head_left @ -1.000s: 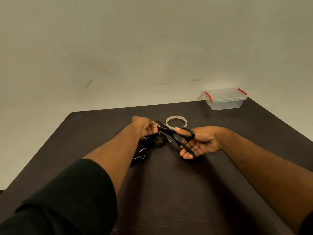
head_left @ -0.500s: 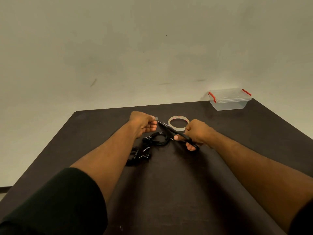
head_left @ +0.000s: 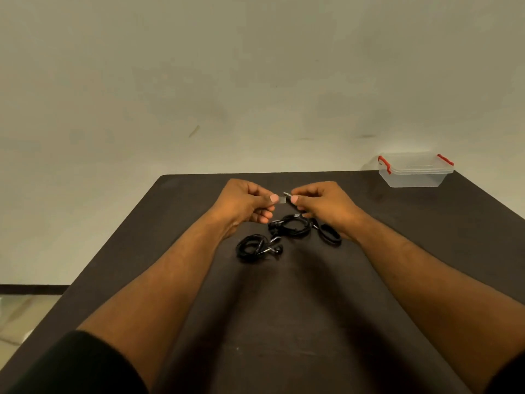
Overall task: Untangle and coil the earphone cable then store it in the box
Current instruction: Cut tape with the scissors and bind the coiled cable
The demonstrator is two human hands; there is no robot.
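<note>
The black earphone cable lies on the dark table as two loose coils, one just below my hands and one nearer me with the earbuds beside it. My left hand pinches a small piece of clear tape above the cable. My right hand grips black scissors; their tip meets the tape and one handle loop sticks out under the wrist. The clear box with red latches stands shut at the far right corner.
The table's left edge drops to the floor. A plain wall stands behind the table's far edge. The tape roll is hidden behind my hands.
The view has tilted down and closer. My hands have come together, with the scissors' blades now closed at the tape piece. The tape roll has gone out of sight behind my hands.
</note>
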